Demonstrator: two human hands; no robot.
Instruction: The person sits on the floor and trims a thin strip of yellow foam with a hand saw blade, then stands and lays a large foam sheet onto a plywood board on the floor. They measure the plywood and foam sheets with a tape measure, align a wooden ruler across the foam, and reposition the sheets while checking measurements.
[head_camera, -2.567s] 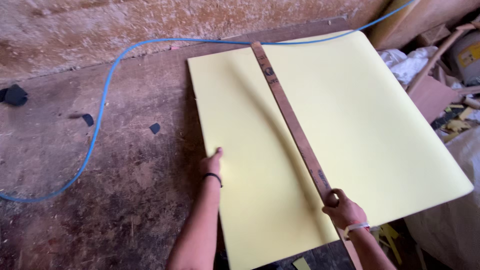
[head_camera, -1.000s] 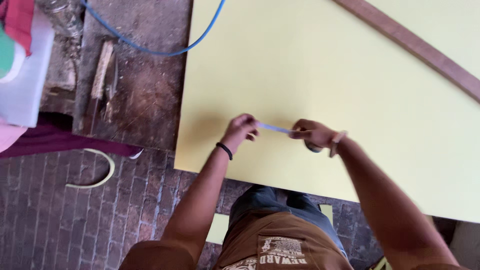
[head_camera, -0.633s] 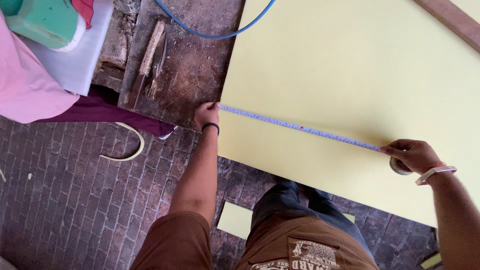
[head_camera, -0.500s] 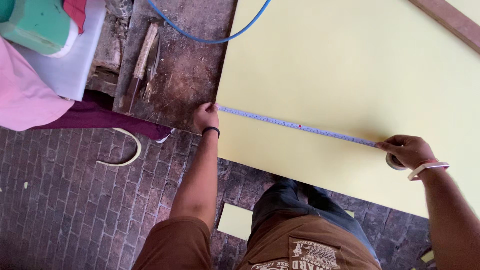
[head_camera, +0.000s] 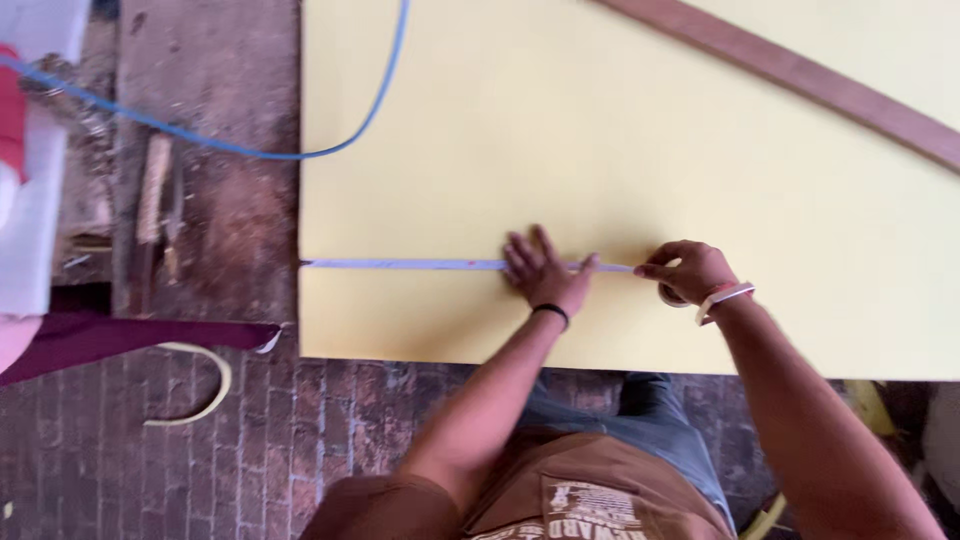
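We see a large pale yellow sheet (head_camera: 620, 160) lying flat on a worn brown work surface (head_camera: 215, 200), and its near edge is over a dark brick floor (head_camera: 150, 470). A thin bluish strip of tape (head_camera: 400, 265) runs across the sheet, from the left edge of the sheet toward the two hands.

Our left hand (head_camera: 545, 272) lies flat and open on the sheet, the fingers spread, and it presses down on the strip; it grips nothing. There is a dark band on this wrist. Our right hand (head_camera: 690, 272), just beside it, is curled closed around a small roll of tape (head_camera: 672, 294), which is mostly hidden under the fingers. A light wristband is on this wrist.

A long brown wooden slat (head_camera: 800, 78) lies diagonally on the far part of the sheet, well apart from the hands. A blue cable (head_camera: 330, 140) curves over the work surface and over the upper left corner of the sheet.
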